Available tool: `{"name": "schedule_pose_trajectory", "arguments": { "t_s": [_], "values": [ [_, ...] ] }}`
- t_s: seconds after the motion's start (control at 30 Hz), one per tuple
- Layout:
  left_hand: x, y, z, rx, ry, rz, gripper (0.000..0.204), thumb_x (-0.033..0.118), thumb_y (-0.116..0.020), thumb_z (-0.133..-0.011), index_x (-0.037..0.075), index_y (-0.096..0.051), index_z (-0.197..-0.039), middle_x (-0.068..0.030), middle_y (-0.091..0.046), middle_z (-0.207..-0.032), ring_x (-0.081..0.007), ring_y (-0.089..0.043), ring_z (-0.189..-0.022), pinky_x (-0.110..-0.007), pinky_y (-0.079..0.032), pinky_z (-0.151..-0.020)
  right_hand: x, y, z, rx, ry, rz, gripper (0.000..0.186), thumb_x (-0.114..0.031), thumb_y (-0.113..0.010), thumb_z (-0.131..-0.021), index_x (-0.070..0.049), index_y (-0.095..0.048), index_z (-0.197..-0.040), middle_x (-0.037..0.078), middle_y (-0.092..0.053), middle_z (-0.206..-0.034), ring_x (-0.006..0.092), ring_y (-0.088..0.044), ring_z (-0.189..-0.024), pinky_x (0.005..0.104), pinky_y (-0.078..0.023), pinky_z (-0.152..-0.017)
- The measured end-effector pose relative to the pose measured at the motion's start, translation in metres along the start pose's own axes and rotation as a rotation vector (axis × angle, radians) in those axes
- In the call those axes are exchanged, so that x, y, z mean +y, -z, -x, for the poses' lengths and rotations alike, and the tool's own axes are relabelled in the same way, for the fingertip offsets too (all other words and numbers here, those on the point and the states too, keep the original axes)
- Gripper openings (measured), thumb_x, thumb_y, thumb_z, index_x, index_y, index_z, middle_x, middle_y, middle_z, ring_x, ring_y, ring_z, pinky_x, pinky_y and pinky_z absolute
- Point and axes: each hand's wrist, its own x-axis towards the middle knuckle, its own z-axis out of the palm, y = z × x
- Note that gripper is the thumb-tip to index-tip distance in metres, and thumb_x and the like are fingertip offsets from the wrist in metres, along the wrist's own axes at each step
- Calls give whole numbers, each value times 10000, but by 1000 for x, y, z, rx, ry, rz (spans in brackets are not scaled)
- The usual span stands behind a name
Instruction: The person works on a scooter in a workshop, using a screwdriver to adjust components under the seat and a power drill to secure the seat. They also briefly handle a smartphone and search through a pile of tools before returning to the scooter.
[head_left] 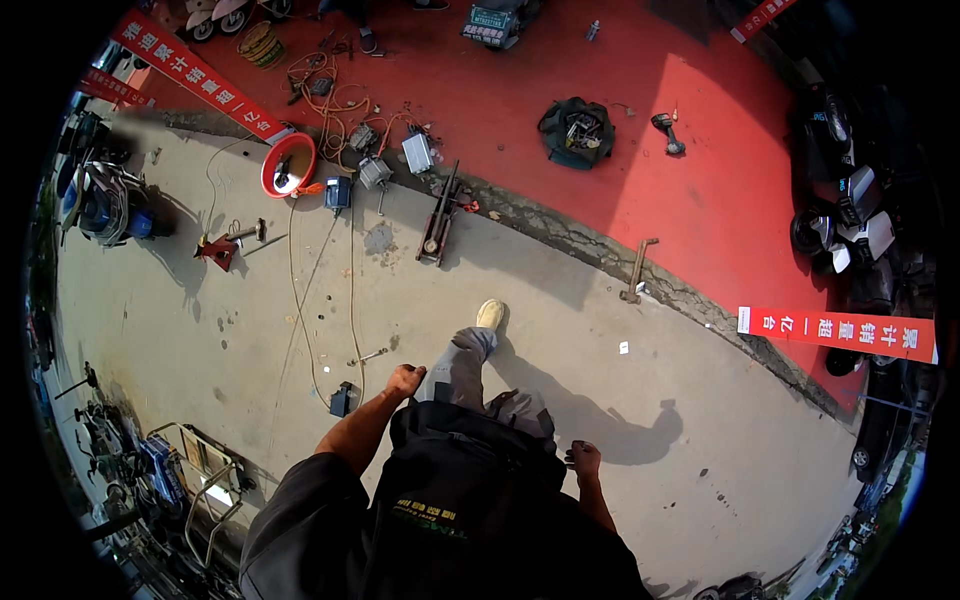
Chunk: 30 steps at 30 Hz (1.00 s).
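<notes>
My left hand [406, 380] hangs beside my left thigh with its fingers curled in, and nothing shows in it. On the other side, my right hand [583, 459] is low by my hip, fingers bent; a small dark spot shows at the fingertips, too small to make out. Both hands are apart from the tools on the ground. Nearest the left hand lie a small dark box [341, 400] with a cord and a metal wrench [368, 357]. Ahead of my light shoe [490, 314] a long floor jack [437, 222] rests on the concrete.
A red bucket [308, 172], blue box [338, 194] and silver box [417, 153] stand ahead-left among orange cords. A hammer-shaped tool [637, 272] lies by the cracked pavement edge. Farther off are a tool bag [600, 150] and power tool [667, 133]. Scooters [850, 225] line the right.
</notes>
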Motion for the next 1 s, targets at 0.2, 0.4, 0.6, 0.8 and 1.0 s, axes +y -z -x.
{"name": "schedule_pose_trajectory", "arguments": {
  "t_s": [0.2,0.4,0.6,0.8,1.0],
  "values": [
    [175,63,-82,28,-343,9,403,353,-702,-923,-5,-751,-1103,-219,-767,-1079,-347,-737,-1060,-408,-571,-935,-112,25,-56,139,-27,152,274,-222,-718,-936,3,-763,-1086,98,-731,-839,185,-708,-710,358,-607,-588],
    [328,102,-157,37,-178,204,366,290,-675,-948,-28,-734,-1120,-170,-774,-947,-236,-753,-832,-369,-584,-786,-277,21,-219,3,300,285,213,-209,-705,-942,-14,-751,-1015,103,-736,-802,206,-699,-693,339,-576,-665],
    [414,110,-179,4,28,276,280,243,-649,-972,9,-731,-1104,-87,-738,-853,-172,-703,-691,-323,-572,-614,-519,23,-359,-54,259,-239,183,-117,-683,-960,-59,-695,-1133,57,-690,-851,136,-650,-723,307,-538,-616],
    [553,131,-197,197,-134,171,279,164,-583,-1037,-59,-722,-1128,-153,-765,-982,-236,-716,-954,-382,-556,-894,-727,58,-416,-55,284,-54,201,-154,-643,-1001,-61,-677,-1176,28,-691,-841,111,-628,-678,285,-512,-589],
    [663,143,-335,150,-402,-165,305,179,-558,-976,17,-762,-1135,-213,-768,-1078,-370,-733,-1042,-435,-563,-918,-822,92,-435,66,239,-142,181,-157,-672,-992,-54,-691,-1139,38,-690,-812,118,-627,-640,293,-511,-558]
  ]
}}
